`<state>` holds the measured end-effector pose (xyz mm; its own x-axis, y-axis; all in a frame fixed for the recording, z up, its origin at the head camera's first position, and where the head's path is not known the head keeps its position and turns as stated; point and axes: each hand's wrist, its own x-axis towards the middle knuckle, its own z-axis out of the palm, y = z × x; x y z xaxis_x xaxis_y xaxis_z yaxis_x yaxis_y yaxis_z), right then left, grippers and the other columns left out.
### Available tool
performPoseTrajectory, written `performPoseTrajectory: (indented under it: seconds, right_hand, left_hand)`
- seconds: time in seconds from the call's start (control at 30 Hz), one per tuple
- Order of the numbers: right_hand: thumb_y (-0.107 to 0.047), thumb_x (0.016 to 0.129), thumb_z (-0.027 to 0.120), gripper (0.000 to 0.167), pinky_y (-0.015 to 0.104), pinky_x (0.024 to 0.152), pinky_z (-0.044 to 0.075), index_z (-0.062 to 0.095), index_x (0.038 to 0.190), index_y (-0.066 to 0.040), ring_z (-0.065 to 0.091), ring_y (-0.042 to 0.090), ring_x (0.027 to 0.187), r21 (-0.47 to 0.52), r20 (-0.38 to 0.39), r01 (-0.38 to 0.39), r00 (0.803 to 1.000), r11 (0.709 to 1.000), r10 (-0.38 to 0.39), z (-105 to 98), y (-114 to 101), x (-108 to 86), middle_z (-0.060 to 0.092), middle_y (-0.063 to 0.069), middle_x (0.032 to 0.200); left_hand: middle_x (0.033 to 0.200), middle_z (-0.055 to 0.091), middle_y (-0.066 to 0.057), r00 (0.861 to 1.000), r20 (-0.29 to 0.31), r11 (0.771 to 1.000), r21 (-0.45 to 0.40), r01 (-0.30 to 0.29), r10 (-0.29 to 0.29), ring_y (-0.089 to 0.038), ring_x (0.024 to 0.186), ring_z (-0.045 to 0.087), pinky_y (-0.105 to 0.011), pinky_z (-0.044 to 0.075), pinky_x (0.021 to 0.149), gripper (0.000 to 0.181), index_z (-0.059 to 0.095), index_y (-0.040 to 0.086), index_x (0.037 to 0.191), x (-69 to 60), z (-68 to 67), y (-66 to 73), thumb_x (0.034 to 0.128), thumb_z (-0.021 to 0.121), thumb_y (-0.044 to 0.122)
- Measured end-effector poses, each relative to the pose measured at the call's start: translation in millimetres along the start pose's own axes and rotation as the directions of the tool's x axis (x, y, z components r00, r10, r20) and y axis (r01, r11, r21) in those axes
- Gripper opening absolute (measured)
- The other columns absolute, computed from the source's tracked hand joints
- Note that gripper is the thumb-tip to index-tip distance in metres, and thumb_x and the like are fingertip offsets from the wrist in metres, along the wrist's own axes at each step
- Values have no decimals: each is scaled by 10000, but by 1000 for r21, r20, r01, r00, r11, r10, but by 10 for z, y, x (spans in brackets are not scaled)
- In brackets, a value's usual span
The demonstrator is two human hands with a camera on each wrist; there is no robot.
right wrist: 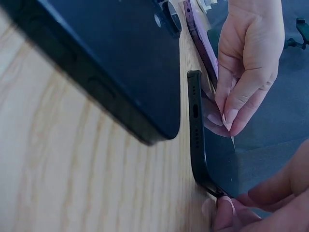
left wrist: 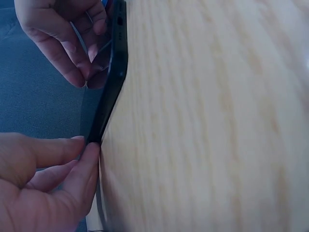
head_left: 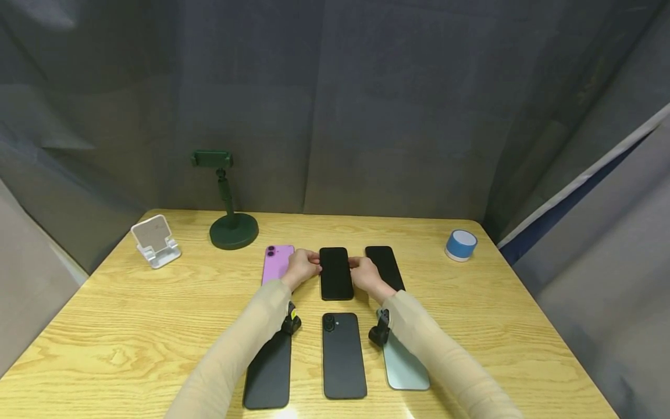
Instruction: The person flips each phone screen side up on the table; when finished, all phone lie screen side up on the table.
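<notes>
A black smartphone [head_left: 336,273] lies screen up in the middle of the far row. With thumb and fingertips, my left hand [head_left: 302,266] pinches its left edge. On the opposite side my right hand [head_left: 366,273] pinches the right edge. The left wrist view shows the left thumb and a finger meeting at the phone's side [left wrist: 108,104]. In the right wrist view the phone's bottom edge [right wrist: 195,116] with its port faces the camera, and the fingertips are mirrored in the dark glossy screen. Whether its underside touches the table cannot be told.
Around it lie a purple phone [head_left: 277,262], a black phone [head_left: 384,265], a dark phone [head_left: 268,372], a dark phone with cameras [head_left: 344,358] and a pale green phone [head_left: 405,366]. Behind stand a white stand [head_left: 154,240], a green stand [head_left: 234,231] and a blue-and-white roll [head_left: 461,245].
</notes>
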<state>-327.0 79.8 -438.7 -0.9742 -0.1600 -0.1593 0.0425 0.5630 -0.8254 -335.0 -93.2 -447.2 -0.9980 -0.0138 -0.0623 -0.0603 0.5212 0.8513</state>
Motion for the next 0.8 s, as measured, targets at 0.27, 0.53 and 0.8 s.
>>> performPoseTrajectory:
  seconds: [0.27,0.53,0.8]
  right_hand:
    - [84,905,342,501,423,1017,435,430,1398,57,413,371,1330,-15,-2,-4,1000,1000,4,-2,-3,4,463,240,1408]
    - [84,907,328,511,460,1068,404,412,1411,55,387,376,1349,-12,8,-4,1000,1000,4,-4,-19,8,444,236,1428]
    - [72,921,351,490,474,1071,400,418,1406,57,396,385,1339,-37,5,8,1000,999,-7,2,-8,13,449,238,1425]
  left_hand:
    - [1097,689,-178,1000,1,1000,13,1,-1,-293,1056,641,-334,525,923,360,627,-65,1199,-7,-7,12,845,672,-11]
    - [1090,684,-192,1000,2,1000,16,-6,6,-293,1038,645,-321,531,908,368,618,-84,1196,0,0,26,839,674,-14]
    - [1091,685,-198,1000,3,1000,16,-12,12,-289,1032,649,-305,542,878,367,620,-90,1192,-7,-9,25,840,676,-5]
